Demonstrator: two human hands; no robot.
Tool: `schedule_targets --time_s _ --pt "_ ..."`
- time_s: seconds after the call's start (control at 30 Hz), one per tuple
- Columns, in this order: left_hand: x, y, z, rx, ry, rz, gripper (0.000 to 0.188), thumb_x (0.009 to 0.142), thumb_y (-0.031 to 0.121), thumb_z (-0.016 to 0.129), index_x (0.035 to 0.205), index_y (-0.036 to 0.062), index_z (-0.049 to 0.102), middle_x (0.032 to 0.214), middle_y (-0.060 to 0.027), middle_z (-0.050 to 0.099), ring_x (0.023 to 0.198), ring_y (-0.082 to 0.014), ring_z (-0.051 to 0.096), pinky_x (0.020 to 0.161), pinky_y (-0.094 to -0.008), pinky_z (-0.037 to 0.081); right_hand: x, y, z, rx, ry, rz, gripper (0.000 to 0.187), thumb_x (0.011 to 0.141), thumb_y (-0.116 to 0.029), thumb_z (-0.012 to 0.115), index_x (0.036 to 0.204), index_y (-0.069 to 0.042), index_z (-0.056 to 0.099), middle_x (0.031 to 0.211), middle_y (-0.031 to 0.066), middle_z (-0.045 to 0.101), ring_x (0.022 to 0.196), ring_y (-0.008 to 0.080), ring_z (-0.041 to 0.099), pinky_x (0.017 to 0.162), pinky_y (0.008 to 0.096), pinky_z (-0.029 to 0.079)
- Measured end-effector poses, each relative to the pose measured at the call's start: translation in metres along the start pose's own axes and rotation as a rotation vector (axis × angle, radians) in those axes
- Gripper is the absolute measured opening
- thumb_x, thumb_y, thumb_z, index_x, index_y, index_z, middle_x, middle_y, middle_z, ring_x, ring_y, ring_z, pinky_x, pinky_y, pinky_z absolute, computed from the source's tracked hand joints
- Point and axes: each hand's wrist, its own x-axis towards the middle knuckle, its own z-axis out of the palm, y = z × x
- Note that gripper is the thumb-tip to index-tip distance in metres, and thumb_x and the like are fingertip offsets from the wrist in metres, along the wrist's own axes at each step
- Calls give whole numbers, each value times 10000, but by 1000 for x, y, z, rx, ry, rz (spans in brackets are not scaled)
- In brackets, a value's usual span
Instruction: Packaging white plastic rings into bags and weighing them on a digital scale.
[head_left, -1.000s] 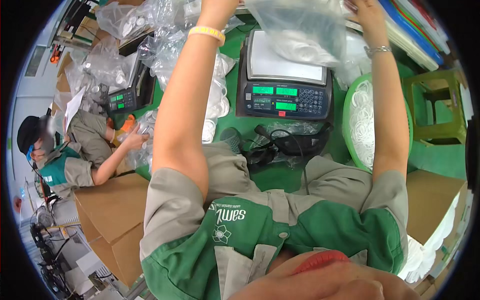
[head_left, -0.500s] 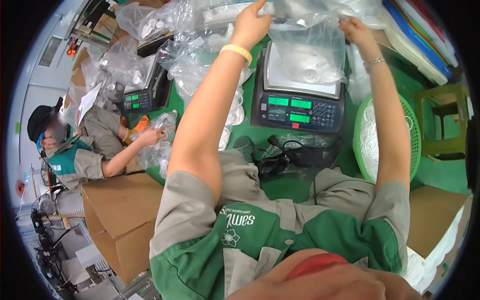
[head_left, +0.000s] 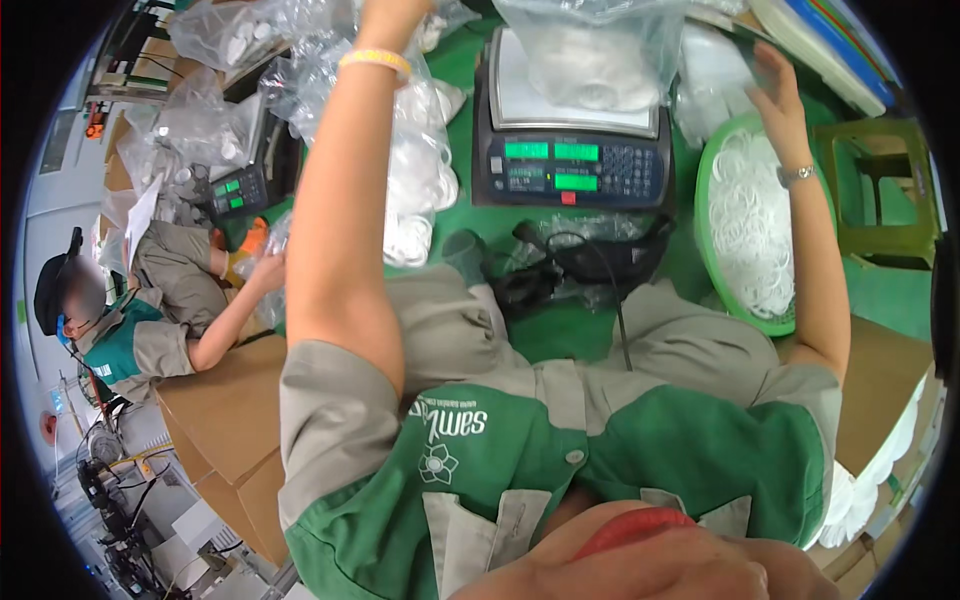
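Green floor; pale wall left; olive stool right.

At upper centre, a plastic bag is looking glossy; at lower left, a cardboard carton is looking matt.

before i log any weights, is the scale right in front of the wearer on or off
On: the scale has three displays lit green on its front panel.
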Motion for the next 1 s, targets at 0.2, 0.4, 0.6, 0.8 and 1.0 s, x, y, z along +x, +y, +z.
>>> schedule_targets --time_s 0.2,0.4,0.6,0.8,1.0 --pt "-1 1 -4 -93 -18 -50 650 862 459 423 1355 52 307 1183 -124 508 533 -141 450 481 -253 396 -194 155 -48 -564 -464 352 732 654 -168 715 1289 -65 364 1258 202 442 1169 372 405 1001 380 322" --pt "-9 -3 -41 -36 111 133 571 858 393 497 1315 77 363 1215 -75 463 624 -120 473 598 -242 407 -284 162 -15 -674 -508 671 958 567 -241 773 1349 -89 240 1310 280 316 1159 440 380 989 428 334" --pt "-17 17 -22 120 -699 171 259 778 210 642 979 47 627 1028 -78 607 1037 -195 482 880 -314 376 -293 166 -28 -804 -289 866 884 591 -251 751 1337 -171 285 1288 223 353 1141 375 423 925 448 398" --pt "-17 9 22 419 -623 127 384 722 98 591 1092 -6 582 860 -116 636 709 -205 597 638 -298 473 -259 125 -22 -804 -417 927 741 637 -411 710 1269 -176 401 1320 105 393 1118 324 467 902 435 408" --pt "70 -23 29 -292 -204 -203 267 797 80 494 1044 -12 538 813 -50 517 690 -153 480 595 -274 412 -140 -54 -95 -30 66 615 192 830 -156 536 841 25 600 854 72 622 836 179 569 807 263 409"
